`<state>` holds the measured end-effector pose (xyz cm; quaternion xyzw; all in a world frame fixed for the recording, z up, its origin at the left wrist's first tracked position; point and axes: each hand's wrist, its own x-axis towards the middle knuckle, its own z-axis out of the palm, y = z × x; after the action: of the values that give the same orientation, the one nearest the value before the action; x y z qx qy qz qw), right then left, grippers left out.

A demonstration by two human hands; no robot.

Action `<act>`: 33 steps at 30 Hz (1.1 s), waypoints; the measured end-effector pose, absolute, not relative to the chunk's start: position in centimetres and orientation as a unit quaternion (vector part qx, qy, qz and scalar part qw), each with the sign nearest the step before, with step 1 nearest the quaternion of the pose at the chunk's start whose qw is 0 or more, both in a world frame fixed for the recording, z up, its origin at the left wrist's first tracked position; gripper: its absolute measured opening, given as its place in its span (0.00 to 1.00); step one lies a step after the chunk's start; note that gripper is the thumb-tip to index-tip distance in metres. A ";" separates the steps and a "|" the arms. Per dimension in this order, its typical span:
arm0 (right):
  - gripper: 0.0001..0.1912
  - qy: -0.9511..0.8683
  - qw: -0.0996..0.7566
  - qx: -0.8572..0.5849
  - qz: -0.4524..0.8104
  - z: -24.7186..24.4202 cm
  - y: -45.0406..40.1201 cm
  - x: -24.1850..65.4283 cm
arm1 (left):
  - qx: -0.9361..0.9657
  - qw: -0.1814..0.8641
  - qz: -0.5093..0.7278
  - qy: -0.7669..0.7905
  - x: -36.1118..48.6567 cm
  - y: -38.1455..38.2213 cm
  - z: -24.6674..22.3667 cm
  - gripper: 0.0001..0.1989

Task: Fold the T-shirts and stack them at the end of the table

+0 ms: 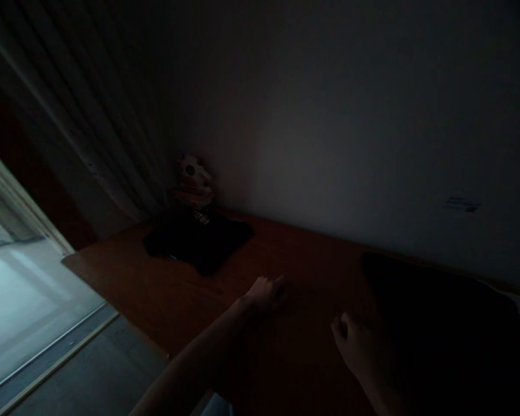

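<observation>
One black garment (199, 240) lies lengthwise left to right; left hand (266, 293) and right hand (351, 340) curl narrowly, contents unclear.

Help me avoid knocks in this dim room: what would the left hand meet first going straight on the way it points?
Probably the wall, beyond the tabletop; the height of the left hand is unclear, so it might brush the tabletop first.

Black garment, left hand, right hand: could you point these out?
Black garment (203, 240), head view: middle of its cloth.
Left hand (264, 293), head view: middle of the hand.
Right hand (353, 342), head view: middle of the hand.
</observation>
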<state>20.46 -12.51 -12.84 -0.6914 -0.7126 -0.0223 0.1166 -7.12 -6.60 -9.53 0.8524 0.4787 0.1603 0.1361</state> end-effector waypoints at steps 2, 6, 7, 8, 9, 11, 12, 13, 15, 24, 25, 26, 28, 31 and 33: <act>0.15 -0.692 0.102 -0.715 0.009 -12.6 -11.6 19.7 | 0.850 0.139 0.169 0.479 -7.2 -6.6 -9.7 0.12; 0.19 -0.657 0.078 -0.749 0.043 -12.1 -9.5 17.3 | 0.835 0.149 0.187 0.496 -7.3 -6.4 -10.0 0.11; 0.19 -0.656 0.077 -0.749 0.044 -12.2 -9.0 16.7 | 0.829 0.152 0.204 0.498 -7.4 -6.3 -10.1 0.11; 0.19 -0.657 0.080 -0.748 0.046 -12.3 -8.5 16.3 | 0.822 0.153 0.229 0.498 -7.4 -6.2 -10.3 0.11; 0.19 -0.658 0.086 -0.747 0.049 -12.5 -8.0 16.0 | 0.814 0.149 0.259 0.498 -7.5 -6.0 -10.5 0.11; 0.19 -0.657 0.102 -0.744 0.065 -13.1 -7.3 15.9 | 0.793 0.126 0.323 0.500 -7.6 -5.6 -11.1 0.11; 0.19 -0.656 0.111 -0.743 0.074 -13.5 -7.1 16.1 | 0.782 0.109 0.348 0.505 -7.7 -5.3 -11.4 0.11; 0.19 -0.657 0.120 -0.740 0.081 -13.8 -6.9 16.3 | 0.773 0.091 0.367 0.510 -7.9 -5.0 -11.7 0.11; 0.19 -0.659 0.136 -0.734 0.091 -14.3 -6.7 16.9 | 0.759 0.056 0.385 0.523 -8.6 -4.2 -12.2 0.11; 0.20 -0.666 0.175 -0.718 0.098 -14.5 -6.8 17.5 | 0.662 -0.055 0.409 0.626 -21.0 -0.8 -10.4 0.22; 0.20 -0.664 0.175 -0.720 0.101 -14.6 -6.7 17.5 | 0.625 -0.066 0.418 0.656 -22.5 -0.7 -9.8 0.23; 0.20 -0.660 0.176 -0.723 0.101 -14.6 -6.7 17.6 | 0.589 -0.070 0.413 0.691 -23.8 -0.6 -9.2 0.24; 0.20 -0.653 0.187 -0.728 0.093 -14.7 -6.7 17.6 | 0.533 -0.061 0.380 0.754 -25.7 -0.6 -8.0 0.27; 0.21 -0.652 0.202 -0.724 0.096 -14.6 -6.9 17.4 | 0.507 -0.026 0.327 0.797 -27.0 -0.7 -6.9 0.28; 0.21 -0.651 0.208 -0.723 0.105 -14.4 -7.1 17.2 | 0.525 -0.001 0.302 0.796 -26.8 -0.9 -6.6 0.22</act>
<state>17.24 -7.09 -14.42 -0.7228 -0.6505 0.1045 0.2084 -26.77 -0.92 -6.62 0.5252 0.7956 0.3019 -0.0011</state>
